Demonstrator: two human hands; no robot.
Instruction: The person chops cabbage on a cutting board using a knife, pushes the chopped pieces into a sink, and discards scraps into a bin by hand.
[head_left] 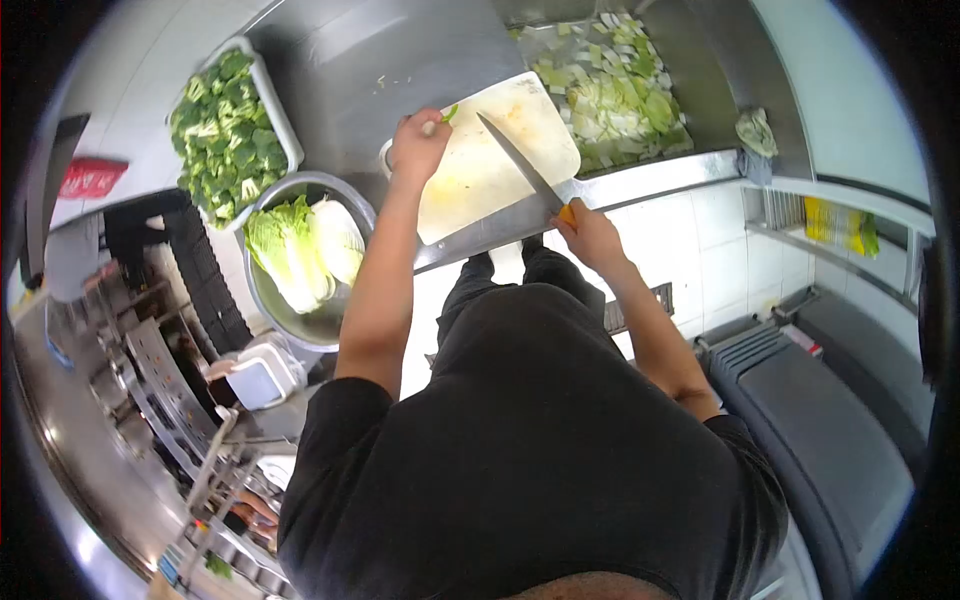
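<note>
My right hand (pixel 592 238) is closed round the orange handle of a kitchen knife (pixel 522 163), whose long blade lies across the white cutting board (pixel 470 195) and points away to the left. At the board's far left edge, the curled fingers of my left hand (pixel 420 145) hold a small green vegetable piece (pixel 449 114), mostly hidden by the hand. To the left, a steel bowl (pixel 262 290) holds Chinese cabbages (pixel 290 255). Beyond the board on the right, chopped cabbage (pixel 625 100) fills a sink (pixel 690 150).
A white basket (pixel 275 105) is heaped with broccoli (pixel 222 130) at the far left. A crumpled green cloth (pixel 757 132) sits on the sink's right rim. Below it on the right are a wire rack (pixel 840 225) and a grey bin (pixel 825 400).
</note>
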